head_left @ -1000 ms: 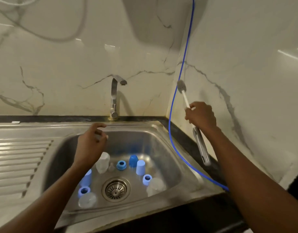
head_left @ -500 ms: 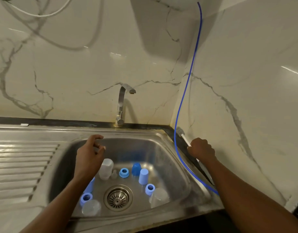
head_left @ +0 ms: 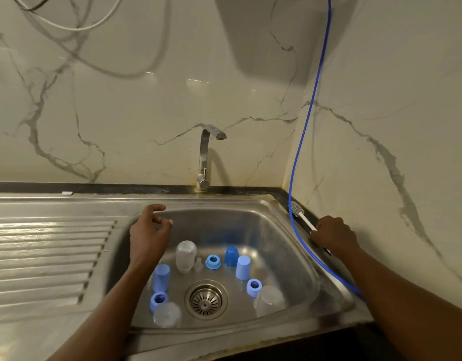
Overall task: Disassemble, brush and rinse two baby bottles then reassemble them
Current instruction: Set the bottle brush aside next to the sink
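Observation:
Bottle parts stand in the steel sink (head_left: 282, 246): a clear bottle body (head_left: 185, 255) upside down at the back, two more clear bodies (head_left: 167, 314) (head_left: 269, 299) near the front, blue collar rings (head_left: 213, 262) (head_left: 159, 300) (head_left: 253, 285), blue caps (head_left: 161, 277) (head_left: 242, 267) (head_left: 231, 255) and a clear teat (head_left: 198, 264). My right hand (head_left: 334, 234) grips the white handle of a bottle brush (head_left: 301, 217), whose grey head lies on the dark ledge at the sink's right edge. My left hand (head_left: 149, 231) hovers over the basin's left rim, fingers loosely curled, holding nothing.
A steel tap (head_left: 205, 157) rises behind the basin, no water running. A blue hose (head_left: 306, 142) hangs down the corner and runs along the right ledge. The ribbed drainboard (head_left: 47, 254) lies to the left. Marble walls close in behind and on the right.
My right hand has lowered the brush from up against the wall down to the ledge beside the sink. The left hand has stayed over the basin's rim.

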Demonstrator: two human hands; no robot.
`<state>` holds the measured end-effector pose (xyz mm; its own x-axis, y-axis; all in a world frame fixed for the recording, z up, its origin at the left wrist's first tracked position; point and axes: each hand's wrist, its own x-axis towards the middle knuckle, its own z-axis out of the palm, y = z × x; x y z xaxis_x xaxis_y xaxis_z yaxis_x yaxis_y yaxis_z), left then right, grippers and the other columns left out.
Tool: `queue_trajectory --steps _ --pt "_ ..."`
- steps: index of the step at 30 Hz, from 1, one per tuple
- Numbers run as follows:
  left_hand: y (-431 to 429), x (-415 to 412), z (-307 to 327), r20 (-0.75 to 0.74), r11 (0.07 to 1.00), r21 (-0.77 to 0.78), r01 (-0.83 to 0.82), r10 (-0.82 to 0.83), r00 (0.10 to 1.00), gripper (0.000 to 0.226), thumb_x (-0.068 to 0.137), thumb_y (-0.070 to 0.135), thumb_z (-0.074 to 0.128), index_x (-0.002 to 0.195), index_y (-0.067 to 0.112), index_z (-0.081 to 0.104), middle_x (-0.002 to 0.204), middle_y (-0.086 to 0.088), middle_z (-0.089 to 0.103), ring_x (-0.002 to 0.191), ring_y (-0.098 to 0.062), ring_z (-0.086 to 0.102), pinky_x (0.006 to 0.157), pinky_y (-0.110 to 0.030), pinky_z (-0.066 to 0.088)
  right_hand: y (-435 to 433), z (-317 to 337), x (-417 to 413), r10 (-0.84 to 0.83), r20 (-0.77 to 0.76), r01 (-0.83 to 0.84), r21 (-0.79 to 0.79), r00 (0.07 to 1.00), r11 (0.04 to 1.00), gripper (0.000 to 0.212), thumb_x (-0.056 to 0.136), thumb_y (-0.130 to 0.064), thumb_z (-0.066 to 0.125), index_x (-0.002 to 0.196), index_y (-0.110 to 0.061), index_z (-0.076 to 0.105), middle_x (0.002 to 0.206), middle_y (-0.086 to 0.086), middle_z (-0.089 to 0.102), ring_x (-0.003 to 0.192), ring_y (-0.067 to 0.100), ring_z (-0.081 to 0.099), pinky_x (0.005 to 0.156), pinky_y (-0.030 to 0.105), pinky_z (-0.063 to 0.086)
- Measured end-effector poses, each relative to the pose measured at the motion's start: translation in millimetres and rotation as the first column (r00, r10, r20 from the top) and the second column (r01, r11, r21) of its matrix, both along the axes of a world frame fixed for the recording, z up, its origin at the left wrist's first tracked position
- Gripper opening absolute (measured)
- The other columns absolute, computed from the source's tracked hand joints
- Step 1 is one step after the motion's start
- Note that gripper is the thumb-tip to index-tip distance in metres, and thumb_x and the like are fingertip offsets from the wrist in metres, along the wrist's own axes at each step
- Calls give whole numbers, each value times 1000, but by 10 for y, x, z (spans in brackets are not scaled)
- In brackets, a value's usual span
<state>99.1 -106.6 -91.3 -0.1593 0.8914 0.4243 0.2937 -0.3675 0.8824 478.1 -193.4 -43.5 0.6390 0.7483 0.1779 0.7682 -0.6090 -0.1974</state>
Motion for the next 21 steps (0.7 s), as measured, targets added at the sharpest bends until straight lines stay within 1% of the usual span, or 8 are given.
queue_trajectory --steps 5,9,11,14,18,21 --pt "54 -80 12 41 1000 -23 -9 10 999 30 90 8 62 118 19 59 81 -7 65 69 -26 65 68 -37 54 -23 12 20 39 -12 -39 -3 999 999 36 84 -43 65 107 -16 61 107 7 59 95 27 61 76 32 48" --pt "59 -86 -6 34 1000 -24 1 0 999 31 90 7 62 119 18 59 80 -7 65 68 -25 65 61 -27 50 -34 68 30 76 -27 -75 18 997 997 33 80 -44 70 101 -20 62 104 5 61 92 25 61 81 37 53" --pt "60 -89 -13 30 1000 -24 0 1 1000 31 91 8 62 120 18 59 80 -6 64 68 -24 65 60 -26 49 -57 83 13 83 -26 -83 -5 996 997 32 79 -42 71 100 -20 62 105 5 60 93 25 60 82 37 53" --pt "74 -85 -45 11 1000 -16 -4 4 1000 32 91 8 62 121 17 58 80 -7 64 67 -24 65 58 -25 48 -78 66 -1 87 -33 -87 -8 996 996 32 79 -41 71 101 -19 62 103 4 59 91 24 60 79 34 52" --pt "86 -68 -55 -8 1000 -13 6 -6 1000 33 92 7 63 123 15 57 82 -9 65 67 -25 65 58 -24 46 -101 60 -8 93 -54 -93 3 994 996 40 80 -46 70 106 -17 61 103 5 59 90 24 60 75 32 50" --pt "78 -61 -51 -17 1000 -19 15 -15 1000 33 92 8 63 123 16 56 83 -9 65 68 -24 64 59 -23 46 -104 91 -17 88 -60 -87 22 994 996 41 81 -48 67 107 -18 62 107 7 61 95 26 61 80 34 51"
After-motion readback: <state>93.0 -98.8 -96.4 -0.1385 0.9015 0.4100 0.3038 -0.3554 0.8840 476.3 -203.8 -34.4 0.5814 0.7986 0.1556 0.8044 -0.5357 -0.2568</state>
